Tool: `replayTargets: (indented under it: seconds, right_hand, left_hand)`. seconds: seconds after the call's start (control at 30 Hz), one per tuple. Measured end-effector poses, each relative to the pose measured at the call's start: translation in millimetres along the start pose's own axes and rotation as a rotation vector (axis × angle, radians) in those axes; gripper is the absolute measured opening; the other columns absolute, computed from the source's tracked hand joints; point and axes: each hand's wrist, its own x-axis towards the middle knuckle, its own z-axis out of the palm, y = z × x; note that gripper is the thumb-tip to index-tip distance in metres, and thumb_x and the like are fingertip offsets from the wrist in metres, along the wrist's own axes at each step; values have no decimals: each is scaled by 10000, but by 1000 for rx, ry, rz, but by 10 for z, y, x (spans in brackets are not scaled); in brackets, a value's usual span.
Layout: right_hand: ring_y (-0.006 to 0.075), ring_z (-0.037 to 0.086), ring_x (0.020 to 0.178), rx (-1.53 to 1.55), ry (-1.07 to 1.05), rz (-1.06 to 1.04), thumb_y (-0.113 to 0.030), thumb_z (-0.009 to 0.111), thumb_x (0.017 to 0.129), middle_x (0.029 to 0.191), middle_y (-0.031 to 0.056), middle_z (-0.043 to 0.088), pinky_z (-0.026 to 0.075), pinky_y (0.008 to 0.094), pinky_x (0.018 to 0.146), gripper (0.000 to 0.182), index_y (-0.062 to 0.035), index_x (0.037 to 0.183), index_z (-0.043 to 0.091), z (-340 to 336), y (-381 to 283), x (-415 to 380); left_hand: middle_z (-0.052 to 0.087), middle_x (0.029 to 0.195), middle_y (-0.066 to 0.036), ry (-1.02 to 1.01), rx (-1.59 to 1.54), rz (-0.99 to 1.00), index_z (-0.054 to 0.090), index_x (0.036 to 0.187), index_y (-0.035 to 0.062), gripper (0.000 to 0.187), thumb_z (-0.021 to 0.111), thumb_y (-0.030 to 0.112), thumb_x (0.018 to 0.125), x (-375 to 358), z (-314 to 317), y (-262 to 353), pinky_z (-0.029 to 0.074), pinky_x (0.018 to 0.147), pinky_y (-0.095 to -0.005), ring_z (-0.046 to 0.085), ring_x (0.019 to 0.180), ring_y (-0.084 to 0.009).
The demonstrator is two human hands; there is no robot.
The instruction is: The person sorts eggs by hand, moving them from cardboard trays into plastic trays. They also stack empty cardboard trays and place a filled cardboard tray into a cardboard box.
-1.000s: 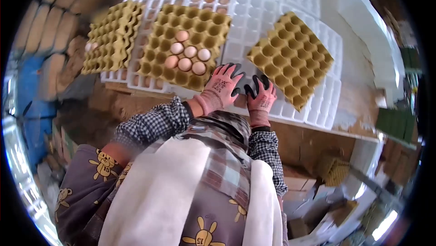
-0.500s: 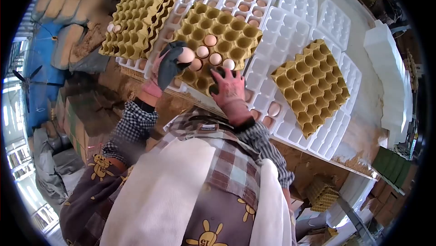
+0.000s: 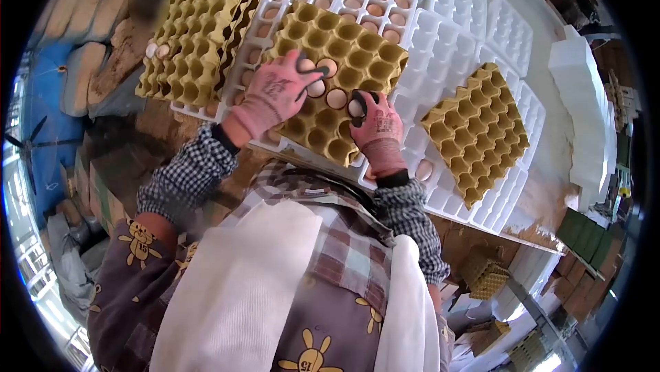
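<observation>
Both hands wear pink gloves with dark fingers. My left hand (image 3: 276, 89) is over the middle cardboard egg tray (image 3: 347, 49), its fingers closed round an egg (image 3: 306, 65) and touching another egg (image 3: 326, 68). Two more eggs, a pale one (image 3: 316, 88) and a pinkish one (image 3: 336, 98), sit in the tray between my hands. My right hand (image 3: 375, 121) grips a pale egg (image 3: 355, 108) at the tray's right side. Under the cardboard tray lie white plastic trays (image 3: 440, 35), some cells holding eggs.
Stacked cardboard trays (image 3: 196, 35) with two small eggs on top stand at the left. Another cardboard tray (image 3: 478, 131) lies at the right on the white trays. White foam pieces (image 3: 581, 97) line the table's far right side.
My left hand has moved right and forward over the tray, onto the eggs. My right hand has shifted right and now holds the pale egg. The view has moved slightly.
</observation>
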Motion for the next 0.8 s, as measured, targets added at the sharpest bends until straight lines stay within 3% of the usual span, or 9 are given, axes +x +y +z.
replayTargets:
  seconds: [0.07,0.2,0.27,0.33,0.4,0.47,0.6,0.73,0.8]
  right_hand:
    - [275,590,1094,160,-6,94,-213,749,722,1146,94,610,499,376,900,429,-124,1131,657,-25,9,41]
    - [160,637,934,1830,100,299,-39,637,823,1101,105,655,524,281,797,383,4,1200,583,38,218,-196]
    - [176,629,947,1245,188,4,-89,595,870,1160,131,627,547,340,751,378,7,1231,539,163,302,-418]
    - [226,633,824,2620,-429,246,-135,542,907,1129,147,618,542,321,661,370,-44,1265,515,160,443,-409]
    - [211,617,782,2543,-241,389,-71,541,883,1100,148,619,526,310,640,390,-35,1270,517,-51,236,-404]
    - [203,617,834,2010,-47,454,-63,532,875,1095,137,618,524,337,667,358,-54,1231,570,-147,181,-290]
    - [260,600,1051,5,27,-59,-334,737,761,1227,134,540,506,379,902,455,-132,1161,656,-201,-159,160]
    - [258,606,1033,79,-63,-47,-382,757,737,1215,147,553,513,363,881,496,-142,1160,658,-237,-31,251]
    - [257,611,1021,131,-121,-46,-413,770,721,1207,155,561,517,352,867,523,-148,1159,659,-218,-38,344]
  left_hand:
    - [499,1258,-154,-130,71,8,613,1245,240,471,700,222,782,121,77,47,493,813,-401,580,995,-307]
    - [466,1287,-144,-156,123,40,658,1174,226,410,705,226,767,139,146,115,473,864,-410,556,1039,-309]
    - [451,1310,-142,-131,85,74,666,1154,206,420,739,255,743,156,187,95,466,898,-398,547,1072,-305]
    - [454,1305,-149,-194,-45,79,671,1127,171,433,769,258,715,199,143,69,472,904,-402,541,1098,-306]
    - [451,1308,-147,-188,-290,-153,673,1113,162,441,786,261,698,165,97,-18,473,918,-411,524,1139,-313]
    - [443,1309,-162,-192,14,-118,662,1152,185,501,805,267,679,116,-33,105,491,909,-401,544,1124,-322]
    - [454,1302,-152,-156,59,-145,659,1150,190,528,823,228,650,93,50,173,486,917,-395,542,1120,-302]
    - [609,1125,-127,135,-373,-301,620,1216,167,594,827,241,665,-26,196,27,489,898,-364,575,1071,-245]
    - [636,1017,-71,76,-1385,-699,614,1128,93,361,740,244,824,-167,282,-98,520,651,-314,611,800,-184]
